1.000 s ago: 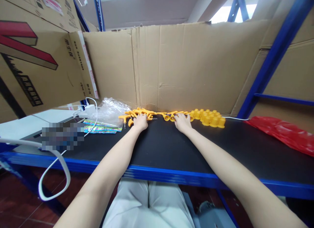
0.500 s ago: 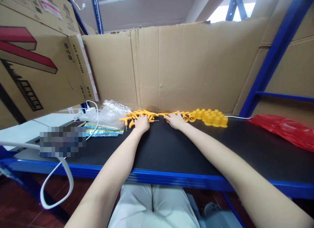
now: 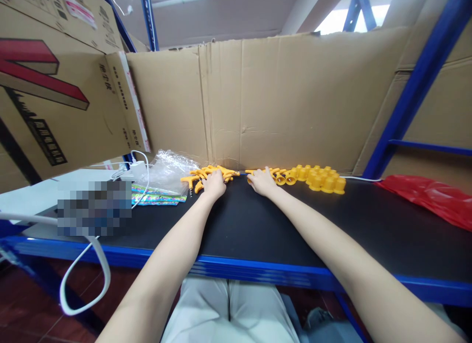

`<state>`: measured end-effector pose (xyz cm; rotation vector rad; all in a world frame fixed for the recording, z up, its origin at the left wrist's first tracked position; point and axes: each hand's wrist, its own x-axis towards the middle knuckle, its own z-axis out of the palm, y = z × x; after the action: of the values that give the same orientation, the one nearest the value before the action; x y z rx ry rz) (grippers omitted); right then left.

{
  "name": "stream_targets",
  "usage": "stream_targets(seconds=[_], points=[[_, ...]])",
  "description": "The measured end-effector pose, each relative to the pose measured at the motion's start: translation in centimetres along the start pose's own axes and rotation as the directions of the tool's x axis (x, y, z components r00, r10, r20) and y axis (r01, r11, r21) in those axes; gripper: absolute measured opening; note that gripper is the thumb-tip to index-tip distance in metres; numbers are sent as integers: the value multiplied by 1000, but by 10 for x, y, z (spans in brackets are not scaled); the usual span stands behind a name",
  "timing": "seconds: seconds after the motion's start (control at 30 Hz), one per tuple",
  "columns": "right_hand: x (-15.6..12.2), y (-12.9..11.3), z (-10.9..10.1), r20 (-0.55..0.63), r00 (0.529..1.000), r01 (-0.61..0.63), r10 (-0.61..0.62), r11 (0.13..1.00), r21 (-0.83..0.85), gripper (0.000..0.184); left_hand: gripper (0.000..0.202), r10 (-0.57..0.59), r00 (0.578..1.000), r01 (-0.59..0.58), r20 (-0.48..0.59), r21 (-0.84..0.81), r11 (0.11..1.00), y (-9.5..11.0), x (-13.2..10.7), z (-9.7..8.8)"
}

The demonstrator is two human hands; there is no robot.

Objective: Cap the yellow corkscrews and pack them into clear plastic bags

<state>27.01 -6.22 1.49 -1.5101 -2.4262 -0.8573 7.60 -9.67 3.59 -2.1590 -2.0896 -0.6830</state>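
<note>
My left hand [image 3: 214, 185] rests with curled fingers on a pile of orange-yellow corkscrews [image 3: 190, 180] with T-shaped handles, seemingly gripping one; its fingertips are partly hidden. One metal spiral points down at the pile's left end. To the right, my right hand [image 3: 263, 182] is bent over the near end of a row of orange corkscrew handles [image 3: 275, 171]. Something yellow shows at its fingertips, too covered to name. Just beside that hand, yellow cup-like pieces [image 3: 281, 180] lie with their openings toward me. More yellow cups [image 3: 324, 180] stand grouped farther right.
Clear plastic bags [image 3: 169, 168] and colourful printed packets [image 3: 158, 195] lie left of the pile. A white cable [image 3: 105, 264] loops over the front edge at left. A red plastic bag [image 3: 427, 195] is at right. A cardboard panel [image 3: 295, 102] stands behind the black tabletop [image 3: 250, 230].
The spiral that stuck out low beside my left hand no longer shows there; a metal tip now appears higher, at the pile's right end. Both hands stay nearly in place. The view shifts slightly.
</note>
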Motion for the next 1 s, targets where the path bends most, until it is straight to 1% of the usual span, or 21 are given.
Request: stream_targets(seconds=[0.1, 0.2, 0.27, 0.4, 0.5, 0.57, 0.6, 0.63, 0.67, 0.7, 0.73, 0.8, 0.83, 0.9, 1.0], points=[[0, -1, -2, -2, 1000, -15, 15, 1000, 2, 30, 20, -35, 998, 32, -60, -56, 998, 4, 0, -5], [1, -3, -2, -5, 999, -50, 50, 999, 9, 32, 17, -57, 993, 47, -98, -101, 994, 7, 0, -9], [1, -5, -2, 1, 996, -88, 88, 996, 24, 33, 17, -57, 991, 44, -122, -111, 993, 8, 0, -10], [-1, -6, -6, 64, 988, -143, 140, 989, 43, 35, 16, -27, 980, 4, -196, -121, 993, 11, -1, -12], [-7, 5, -20, 61, 980, -195, 190, 978, 72, 42, 16, -4, 975, -28, -224, -137, 990, 13, -2, -13], [-16, 21, -33, 25, 963, -270, 269, 956, 112, 45, 18, 21, 975, -57, -220, -156, 986, 13, -3, -13], [-22, 33, -40, 14, 946, -323, 324, 937, 132, 45, 19, 35, 976, -72, -213, -170, 983, 12, -3, -12], [-29, 45, -46, 0, 919, -390, 395, 908, 156, 44, 19, 48, 977, -87, -206, -184, 979, 12, -3, -10], [-37, 59, -51, 6, 878, -472, 479, 863, 183, 44, 19, 61, 978, -102, -201, -196, 975, 11, -2, -8], [-45, 73, -54, 16, 827, -553, 563, 807, 207, 44, 19, 75, 977, -116, -199, -204, 972, 11, -1, -6], [-54, 85, -56, 30, 765, -633, 644, 742, 222, 43, 18, 88, 976, -129, -200, -205, 970, 10, 0, -4], [-69, 106, -54, 76, 660, -743, 747, 636, 207, 39, 18, 111, 972, -152, -208, -190, 970, 8, 3, 1], [-75, 114, -51, 99, 628, -774, 772, 606, 186, 36, 19, 123, 970, -161, -209, -177, 971, 8, 4, 3], [-84, 122, -43, 164, 598, -801, 785, 583, 133, 30, 20, 134, 972, -164, -194, -147, 975, 7, 5, 7], [-87, 124, -33, 255, 594, -799, 763, 597, 75, 28, 21, 130, 982, -148, -140, -123, 981, 7, 5, 8]])
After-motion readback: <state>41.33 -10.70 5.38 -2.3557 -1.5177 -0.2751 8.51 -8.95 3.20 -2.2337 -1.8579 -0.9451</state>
